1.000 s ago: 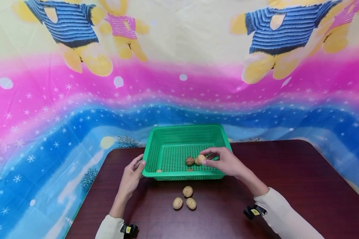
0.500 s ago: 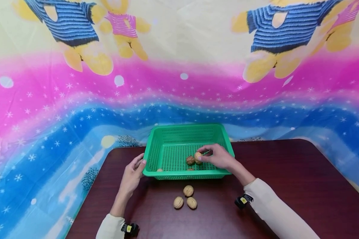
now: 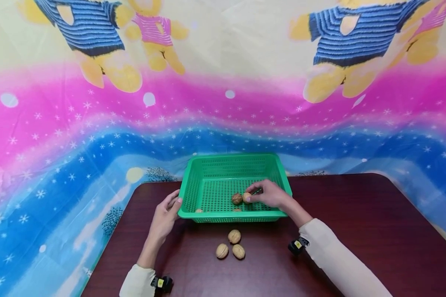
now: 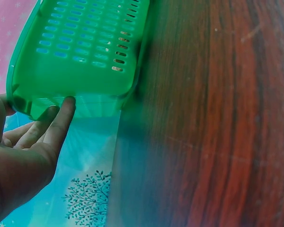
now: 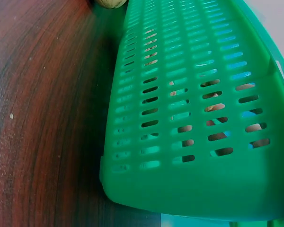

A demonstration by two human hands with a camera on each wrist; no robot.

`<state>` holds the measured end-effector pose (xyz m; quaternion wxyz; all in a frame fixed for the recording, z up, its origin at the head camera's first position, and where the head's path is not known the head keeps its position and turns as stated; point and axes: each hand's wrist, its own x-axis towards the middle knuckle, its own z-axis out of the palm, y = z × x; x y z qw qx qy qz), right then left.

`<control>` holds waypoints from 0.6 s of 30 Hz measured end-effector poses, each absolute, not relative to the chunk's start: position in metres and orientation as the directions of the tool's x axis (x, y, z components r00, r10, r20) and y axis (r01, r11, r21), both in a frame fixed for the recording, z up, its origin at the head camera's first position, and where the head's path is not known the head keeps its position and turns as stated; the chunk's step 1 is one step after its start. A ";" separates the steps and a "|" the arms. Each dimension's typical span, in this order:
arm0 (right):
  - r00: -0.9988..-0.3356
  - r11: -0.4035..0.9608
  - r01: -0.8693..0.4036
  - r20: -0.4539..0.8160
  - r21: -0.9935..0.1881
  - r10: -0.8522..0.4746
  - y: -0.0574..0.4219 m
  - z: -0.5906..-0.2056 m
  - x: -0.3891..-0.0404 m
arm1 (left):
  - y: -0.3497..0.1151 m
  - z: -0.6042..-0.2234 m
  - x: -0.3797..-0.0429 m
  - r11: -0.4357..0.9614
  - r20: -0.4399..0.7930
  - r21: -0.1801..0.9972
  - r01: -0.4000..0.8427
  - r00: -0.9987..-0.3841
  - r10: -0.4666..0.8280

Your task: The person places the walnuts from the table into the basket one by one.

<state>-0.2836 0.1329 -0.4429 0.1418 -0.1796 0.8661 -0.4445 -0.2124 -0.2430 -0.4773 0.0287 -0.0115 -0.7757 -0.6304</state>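
Note:
A green perforated plastic basket [image 3: 228,215] stands at the back of the table. My left hand [image 3: 163,220] holds its left rim, the thumb over the edge; in the left wrist view the fingers [image 4: 61,124] lie stretched along the outer wall. Inside the basket, my right hand [image 3: 271,195] pinches a pale walnut [image 3: 247,198] between thumb and fingertips, low over the floor. A darker walnut [image 3: 237,199] sits right beside it. The front wall partly hides two more walnuts. Through the slots in the right wrist view, only bits of the right hand show.
Three walnuts [image 3: 234,236] lie close together on the dark wooden table [image 3: 357,231] in front of the basket. A patterned cloth [image 3: 223,111] hangs right behind the table's far edge. Each wrist carries a small black camera [image 3: 297,245].
My right hand has moved left and lowered the pale walnut to beside the darker one in the basket. The left hand has stayed at the rim.

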 end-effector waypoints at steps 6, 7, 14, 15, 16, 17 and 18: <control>-0.898 0.529 -0.149 -0.110 -0.836 -0.427 0.132 -0.442 -0.282 | -0.243 -0.477 -0.212 0.202 0.062 0.978 0.057 -0.998 -0.017; -0.898 0.527 -0.146 -0.111 -0.837 -0.426 0.131 -0.443 -0.282 | -0.243 -0.478 -0.212 0.201 0.061 0.978 0.057 -0.998 -0.015; -0.900 0.508 -0.143 -0.101 -0.850 -0.423 0.132 -0.443 -0.282 | -0.243 -0.478 -0.213 0.208 0.060 0.977 0.055 -0.998 -0.020; -0.900 0.504 -0.144 -0.099 -0.852 -0.425 0.132 -0.443 -0.282 | -0.243 -0.478 -0.212 0.211 0.061 0.976 0.055 -0.998 -0.021; -0.899 0.500 -0.146 -0.096 -0.853 -0.428 0.132 -0.442 -0.282 | -0.243 -0.478 -0.213 0.210 0.061 0.976 0.055 -0.998 -0.023; -0.898 0.496 -0.147 -0.094 -0.856 -0.429 0.132 -0.442 -0.282 | -0.243 -0.478 -0.212 0.212 0.062 0.976 0.055 -0.998 -0.023; -0.898 0.493 -0.149 -0.091 -0.857 -0.431 0.132 -0.442 -0.282 | -0.243 -0.478 -0.213 0.211 0.061 0.976 0.055 -0.998 -0.024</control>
